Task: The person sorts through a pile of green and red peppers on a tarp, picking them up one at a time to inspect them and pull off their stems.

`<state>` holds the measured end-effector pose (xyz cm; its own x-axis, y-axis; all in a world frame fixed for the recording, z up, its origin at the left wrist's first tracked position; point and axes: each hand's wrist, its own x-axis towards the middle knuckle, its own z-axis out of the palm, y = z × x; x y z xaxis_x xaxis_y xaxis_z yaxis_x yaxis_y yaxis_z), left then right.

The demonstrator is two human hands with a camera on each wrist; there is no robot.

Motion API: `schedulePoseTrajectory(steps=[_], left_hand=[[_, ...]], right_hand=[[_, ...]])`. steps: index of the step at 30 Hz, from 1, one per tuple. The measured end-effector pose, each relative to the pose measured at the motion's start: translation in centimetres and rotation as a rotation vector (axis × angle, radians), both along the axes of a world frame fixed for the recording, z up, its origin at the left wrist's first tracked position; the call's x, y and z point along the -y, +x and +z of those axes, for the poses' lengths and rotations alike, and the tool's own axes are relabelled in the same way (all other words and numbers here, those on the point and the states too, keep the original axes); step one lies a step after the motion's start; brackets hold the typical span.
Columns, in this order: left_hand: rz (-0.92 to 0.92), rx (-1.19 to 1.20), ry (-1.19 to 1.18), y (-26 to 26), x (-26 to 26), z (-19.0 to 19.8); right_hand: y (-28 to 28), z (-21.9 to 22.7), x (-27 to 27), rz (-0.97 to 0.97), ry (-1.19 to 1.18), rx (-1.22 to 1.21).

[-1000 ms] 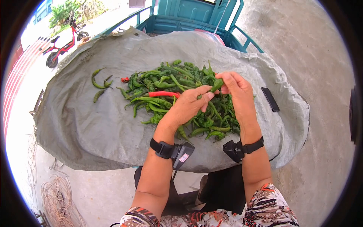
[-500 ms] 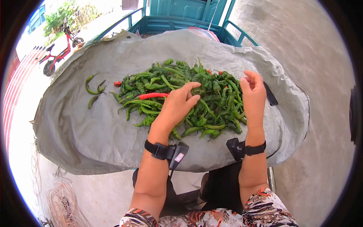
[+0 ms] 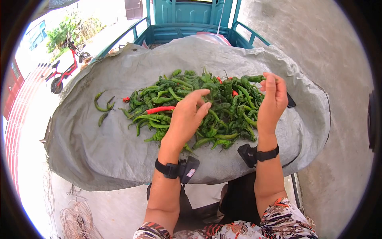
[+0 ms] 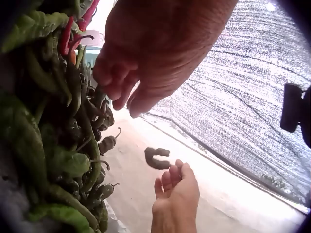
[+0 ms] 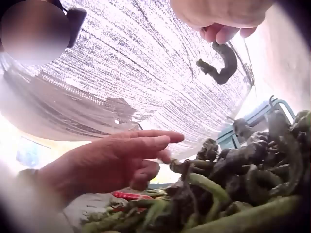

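A heap of green chili peppers [image 3: 223, 115] lies on a grey sheet. My left hand [image 3: 186, 117] hovers over the heap's left middle, fingers loosely extended and holding nothing; in the right wrist view this left hand [image 5: 112, 162] points toward the heap. Thumb and fingers of my right hand [image 3: 273, 97] pinch one end of a curled green chili pepper [image 3: 253, 78] at the heap's upper right. Both wrist views show that pepper [image 5: 226, 63] bent like a hook, dangling from the fingertips clear of the heap. One long red chili pepper [image 3: 160, 109] sits left of my left hand.
Several green chilies [image 3: 104, 104] lie apart on the left of the sheet [image 3: 99, 147]. A dark phone [image 3: 291, 101] rests on the sheet behind my right hand. Beyond stands a teal cart bed [image 3: 191, 30]; a red scooter [image 3: 65, 71] is parked at far left.
Both hands were together on a green pepper, then moved apart. The left is now empty above the heap, while the right has gone rightward and holds a curled pepper.
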<state>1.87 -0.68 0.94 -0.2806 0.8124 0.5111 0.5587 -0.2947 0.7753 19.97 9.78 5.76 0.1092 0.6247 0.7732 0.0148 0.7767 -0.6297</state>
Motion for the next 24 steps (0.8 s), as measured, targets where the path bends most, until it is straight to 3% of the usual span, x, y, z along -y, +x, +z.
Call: schedulePoseTrajectory(steps=[4, 8, 11, 15, 16, 19, 21, 23, 24], left_hand=[[0.097, 0.053, 0.163, 1.8, 0.7, 2.2], [-0.034, -0.063, 0.119, 1.4, 1.0, 2.3], [-0.115, 0.241, -0.105, 1.6, 1.0, 2.1], [-0.159, 0.335, -0.047, 1.8, 0.8, 1.9], [-0.094, 0.329, -0.031, 1.7, 0.8, 1.9], [0.141, 0.338, 0.040, 1.0, 0.5, 1.8], [0.337, 0.332, 0.113, -0.7, 0.7, 1.4], [0.555, 0.132, -0.015, -2.3, 2.2, 1.9], [0.660, 0.029, -0.078, -3.1, 2.9, 2.1]], right_hand=[[-0.3, 0.0, 2.0, 0.233, -0.173, 0.045], [-1.3, -0.5, 3.2, 0.537, -0.243, 0.119], [-1.4, -0.9, 3.4, 0.629, -0.304, 0.127], [-0.9, -1.1, 2.5, 0.691, -0.389, 0.096], [-0.8, -1.2, 2.3, 0.717, -0.408, 0.098], [-1.6, -1.1, 2.3, 0.532, -0.375, -0.005], [-1.2, -2.2, 0.3, 0.270, -0.237, 0.241], [-1.0, -4.2, -2.1, -0.052, 0.037, 0.518], [-1.1, -4.7, -2.4, -0.069, 0.023, 0.554]])
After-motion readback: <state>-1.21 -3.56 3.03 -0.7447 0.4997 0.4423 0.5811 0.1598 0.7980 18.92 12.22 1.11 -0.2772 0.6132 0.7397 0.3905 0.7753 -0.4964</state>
